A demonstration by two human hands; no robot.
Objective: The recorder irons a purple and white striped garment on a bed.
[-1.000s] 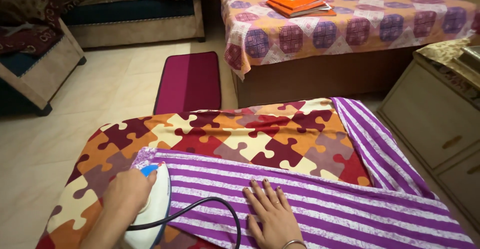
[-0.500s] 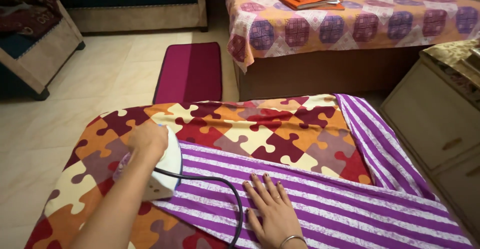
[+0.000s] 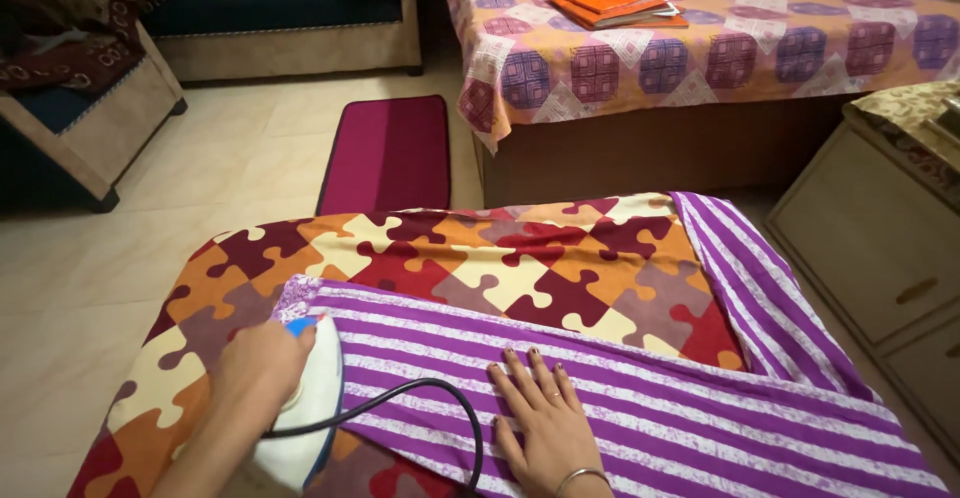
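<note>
Puzzle-print board (image 3: 520, 268): left hand (image 3: 262, 366) grips iron (image 3: 305, 408); bed (image 3: 700, 58) behind.

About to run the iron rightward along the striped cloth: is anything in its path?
Yes. The right hand lies flat on the purple striped cloth just right of the iron, and the black cord loops between them.

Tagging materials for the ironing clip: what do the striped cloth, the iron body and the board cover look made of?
Striped cloth: thin woven fabric, likely cotton, matte; it drapes limply over the edge. Iron, under the left hand: white body looks like glossy moulded plastic with a blue part; soleplate hidden. Puzzle-print cover: matte printed textile, fibre unclear. The right hand lies flat on the cloth.
</note>
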